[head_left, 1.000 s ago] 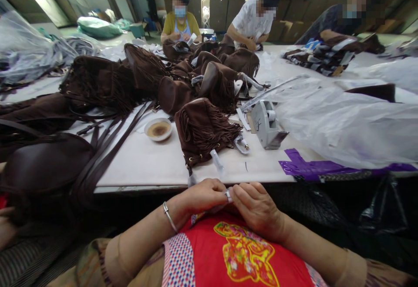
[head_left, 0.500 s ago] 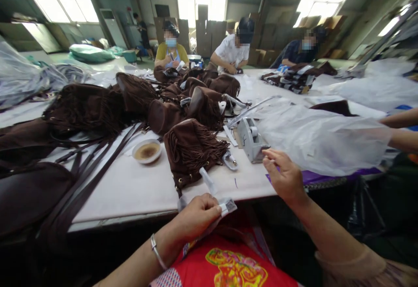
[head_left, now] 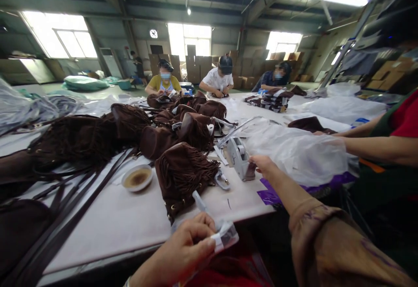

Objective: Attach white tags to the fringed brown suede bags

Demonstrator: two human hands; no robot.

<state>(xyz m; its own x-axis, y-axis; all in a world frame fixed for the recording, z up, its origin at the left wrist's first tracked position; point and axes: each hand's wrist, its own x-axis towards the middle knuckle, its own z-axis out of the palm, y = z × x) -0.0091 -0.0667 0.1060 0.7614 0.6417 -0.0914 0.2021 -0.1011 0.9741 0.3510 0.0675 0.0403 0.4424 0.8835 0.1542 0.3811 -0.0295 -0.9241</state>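
My left hand (head_left: 187, 248), low in front of the table edge, is closed on a strip of clear plastic wrapping (head_left: 228, 234) with a white patch at its end. Just beyond it lies a dark brown fringed bag (head_left: 183, 173) with gold eyelets, and a piece of pale wrapping (head_left: 200, 202) reaches from it toward that hand. My right hand (head_left: 263, 165) is at the front end of a grey tape dispenser (head_left: 240, 158). Its fingers are pressed together there; any tape between them is too small to see. A wrapped metal clasp (head_left: 222, 180) rests beside the bag.
A bowl of brownish paste (head_left: 137, 178) stands left of the bag. More brown bags (head_left: 88, 134) and long straps (head_left: 88, 195) cover the left side. White plastic sheeting (head_left: 294, 147) lies right, by a co-worker's arm (head_left: 369, 147). Several people work across the table.
My right hand has moved forward and left to the front of the tape dispenser. My left hand still grips the plastic strip. The camera view has tilted up, showing more of the co-worker at right.
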